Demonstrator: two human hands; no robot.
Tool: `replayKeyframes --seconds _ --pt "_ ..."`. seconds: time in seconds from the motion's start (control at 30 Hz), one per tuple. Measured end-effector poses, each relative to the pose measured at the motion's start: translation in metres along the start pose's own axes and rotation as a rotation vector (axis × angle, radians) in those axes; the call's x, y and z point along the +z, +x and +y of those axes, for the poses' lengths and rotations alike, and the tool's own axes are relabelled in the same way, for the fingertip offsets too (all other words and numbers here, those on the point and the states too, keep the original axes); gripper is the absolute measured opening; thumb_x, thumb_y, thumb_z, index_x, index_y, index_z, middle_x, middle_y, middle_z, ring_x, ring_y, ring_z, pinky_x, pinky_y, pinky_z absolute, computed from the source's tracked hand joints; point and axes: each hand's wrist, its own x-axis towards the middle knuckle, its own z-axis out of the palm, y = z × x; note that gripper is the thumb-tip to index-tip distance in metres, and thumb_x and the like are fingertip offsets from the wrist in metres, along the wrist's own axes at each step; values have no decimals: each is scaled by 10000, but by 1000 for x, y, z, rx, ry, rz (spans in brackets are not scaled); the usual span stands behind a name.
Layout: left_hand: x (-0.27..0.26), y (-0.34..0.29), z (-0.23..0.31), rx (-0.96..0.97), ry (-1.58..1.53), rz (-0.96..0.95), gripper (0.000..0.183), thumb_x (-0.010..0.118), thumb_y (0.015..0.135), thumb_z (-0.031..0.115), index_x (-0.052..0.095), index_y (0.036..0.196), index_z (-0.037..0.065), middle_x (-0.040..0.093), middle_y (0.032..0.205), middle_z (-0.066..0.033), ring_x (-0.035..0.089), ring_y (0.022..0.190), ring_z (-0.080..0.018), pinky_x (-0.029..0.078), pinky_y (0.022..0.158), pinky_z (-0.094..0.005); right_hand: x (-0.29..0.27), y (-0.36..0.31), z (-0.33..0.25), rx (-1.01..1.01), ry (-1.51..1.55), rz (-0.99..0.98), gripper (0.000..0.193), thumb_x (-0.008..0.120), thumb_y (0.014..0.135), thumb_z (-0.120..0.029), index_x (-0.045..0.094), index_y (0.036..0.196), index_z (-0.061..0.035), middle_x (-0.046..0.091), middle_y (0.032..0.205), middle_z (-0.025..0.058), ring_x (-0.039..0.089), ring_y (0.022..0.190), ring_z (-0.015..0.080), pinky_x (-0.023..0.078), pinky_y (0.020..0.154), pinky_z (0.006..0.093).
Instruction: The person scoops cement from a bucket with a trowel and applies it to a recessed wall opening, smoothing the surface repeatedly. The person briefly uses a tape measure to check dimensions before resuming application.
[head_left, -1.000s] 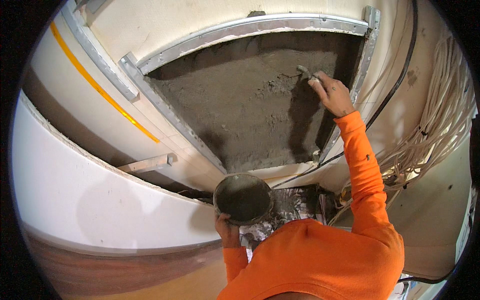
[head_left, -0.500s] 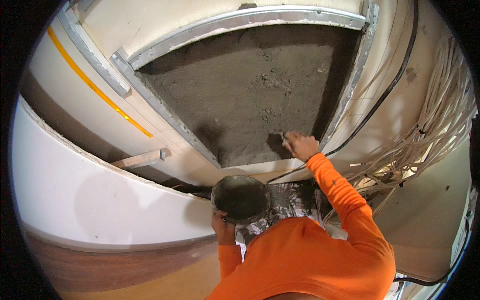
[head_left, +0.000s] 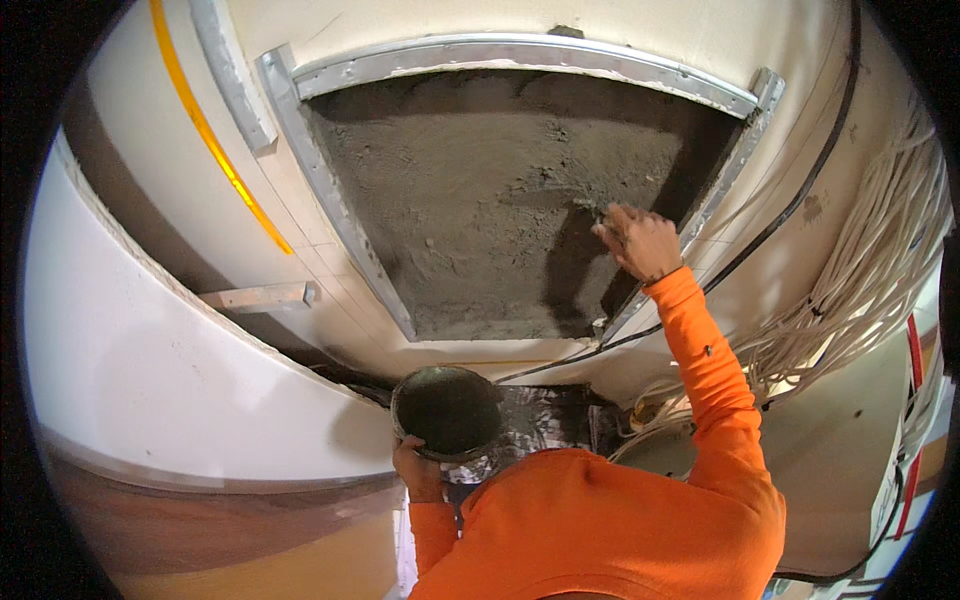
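My left hand point(head_left: 418, 470) grips the near left rim of a round dark bucket point(head_left: 478, 380), held below the wall opening; its inside is shadowed and grey with mortar. My right hand point(head_left: 640, 243) is closed round a small trowel point(head_left: 588, 206) against the right part of a wet grey mortar patch point(head_left: 450, 240). Fingers and shadow hide most of the trowel. Rough ridges and lumps stand in the mortar around it. Metal profiles frame the patch, with a curved top strip point(head_left: 520, 52) and a left strip point(head_left: 345, 215).
A black cable point(head_left: 790, 210) runs down the wall right of the frame, near my right forearm. A thick bundle of pale wires point(head_left: 880, 220) hangs farther right. At left are a white curved panel point(head_left: 200, 370), a yellow strip point(head_left: 205, 120) and a short batten point(head_left: 260, 297).
My right hand has moved up and slightly right over the mortar, where fresh smears show. My left hand and the bucket sit a little farther left, and the view has shifted.
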Motion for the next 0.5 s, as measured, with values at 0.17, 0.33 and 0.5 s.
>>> replayKeyframes --seconds 0.17,0.33,0.5 --pt "-15 14 -9 69 -35 65 587 499 700 -93 592 1276 -35 649 1236 -151 641 1106 -323 558 978 -463 -32 35 13 -27 -8 -120 443 581 1004 -555 677 1227 -184 762 968 177 740 853 405 588 706 526" --pt "-18 21 -19 31 -17 137 572 521 678 -101 619 1239 -49 672 1140 -143 651 1010 -310 558 932 -415 -70 57 28 4 -59 -137 497 646 982 -534 717 1202 -94 759 925 198 740 864 411 586 744 494" --pt "-29 23 -12 60 -27 102 572 528 680 -97 605 1243 -28 651 1122 -119 639 972 -288 556 895 -394 -105 90 43 53 78 -23 463 622 992 -540 696 1220 -144 752 1050 198 709 988 444 565 814 533"
